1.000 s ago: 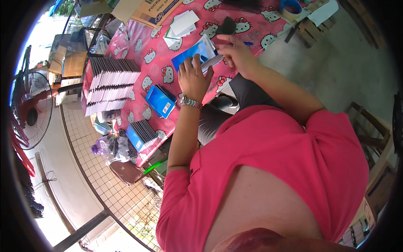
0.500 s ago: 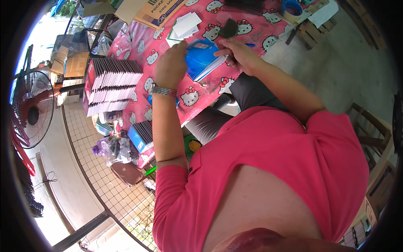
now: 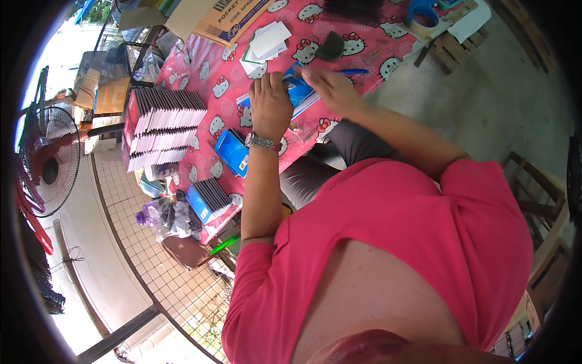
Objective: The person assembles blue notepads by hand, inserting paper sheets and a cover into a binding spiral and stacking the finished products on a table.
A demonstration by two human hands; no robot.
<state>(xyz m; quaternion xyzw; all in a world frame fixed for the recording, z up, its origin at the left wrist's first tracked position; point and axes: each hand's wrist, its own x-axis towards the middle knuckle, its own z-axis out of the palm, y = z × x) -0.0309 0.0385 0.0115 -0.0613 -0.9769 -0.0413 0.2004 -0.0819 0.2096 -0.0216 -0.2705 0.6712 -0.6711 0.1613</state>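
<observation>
I see the pink patterned tablecloth (image 3: 209, 91) filling the top of my view from ten to one o'clock, with a long row of dark booklets (image 3: 160, 124) standing on edge at ten o'clock and a small blue stack (image 3: 209, 200) lower at nine. At twelve o'clock, my left hand (image 3: 270, 106) lies flat, fingers loose, pressing on the blue booklet (image 3: 300, 94) that sits on the cloth just beyond the table's near edge. My right hand (image 3: 330, 91) rests just to its right touching the same booklet, a blue pen (image 3: 351, 71) beside it, though I cannot tell whether those fingers pinch anything.
</observation>
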